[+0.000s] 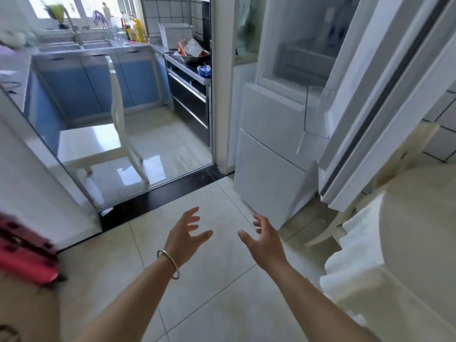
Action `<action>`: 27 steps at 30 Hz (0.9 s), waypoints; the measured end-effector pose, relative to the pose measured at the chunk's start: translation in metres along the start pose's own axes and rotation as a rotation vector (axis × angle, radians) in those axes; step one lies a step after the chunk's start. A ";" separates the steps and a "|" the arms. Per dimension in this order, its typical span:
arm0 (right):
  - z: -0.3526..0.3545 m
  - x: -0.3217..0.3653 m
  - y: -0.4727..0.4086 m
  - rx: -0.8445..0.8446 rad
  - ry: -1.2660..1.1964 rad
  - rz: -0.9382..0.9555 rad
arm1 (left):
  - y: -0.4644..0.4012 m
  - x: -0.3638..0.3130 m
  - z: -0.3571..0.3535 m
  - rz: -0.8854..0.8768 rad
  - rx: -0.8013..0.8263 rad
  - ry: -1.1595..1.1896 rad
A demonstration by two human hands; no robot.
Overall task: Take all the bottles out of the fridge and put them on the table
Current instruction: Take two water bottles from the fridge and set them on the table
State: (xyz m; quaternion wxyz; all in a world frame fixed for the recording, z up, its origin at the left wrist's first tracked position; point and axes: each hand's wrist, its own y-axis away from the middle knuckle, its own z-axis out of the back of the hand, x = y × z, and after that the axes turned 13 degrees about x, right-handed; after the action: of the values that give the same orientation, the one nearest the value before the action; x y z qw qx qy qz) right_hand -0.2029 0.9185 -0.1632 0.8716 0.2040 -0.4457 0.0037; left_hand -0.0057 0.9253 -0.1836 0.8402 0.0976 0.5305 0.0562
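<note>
Both forearms reach forward over the pale floor tiles point(222, 304), roughly level with each other and a little apart. The left hand point(185, 236) has its back turned up, fingers spread and loosely bent, thumb pointing toward the other hand; it holds nothing. A thin metal bangle point(169, 264) rings the left wrist. The right hand point(265, 239) mirrors it, fingers fanned wide and slightly curled, thumb stretched inward, also holding nothing. Neither hand touches anything.

At the left edge a blurred red object point(27, 253) sits low. To the right, the rounded edge of a cream bench point(419, 243) comes into view, with no bottle on the part that shows.

Beyond the hands stands the white fridge point(274, 149), its lower drawers closed and its upper door point(385, 99) swung open toward the bench. The upper compartment looks hazy; I cannot tell whether bottles stand inside.

Further off, past a dark threshold strip point(160, 196), a white chair point(111, 144) stands on the kitchen floor before blue cabinets point(98, 82). A sink point(74, 45), a white basket point(175, 34) and a yellow bottle point(138, 30) sit on the far counter below the window.
</note>
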 end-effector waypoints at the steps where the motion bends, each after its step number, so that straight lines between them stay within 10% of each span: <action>1: 0.000 0.010 -0.014 -0.010 0.008 0.008 | -0.013 0.000 0.009 -0.006 -0.008 0.016; 27: 0.171 0.166 -0.436 -0.441 -0.308 0.010 | -0.484 -0.187 0.096 -0.375 0.260 0.023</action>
State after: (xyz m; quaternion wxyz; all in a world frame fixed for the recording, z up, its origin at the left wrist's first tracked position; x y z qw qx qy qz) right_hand -0.1537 0.4287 -0.0988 0.8168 0.0051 -0.5642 -0.1201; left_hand -0.0038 0.4062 -0.0875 0.8101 0.1041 0.5519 -0.1684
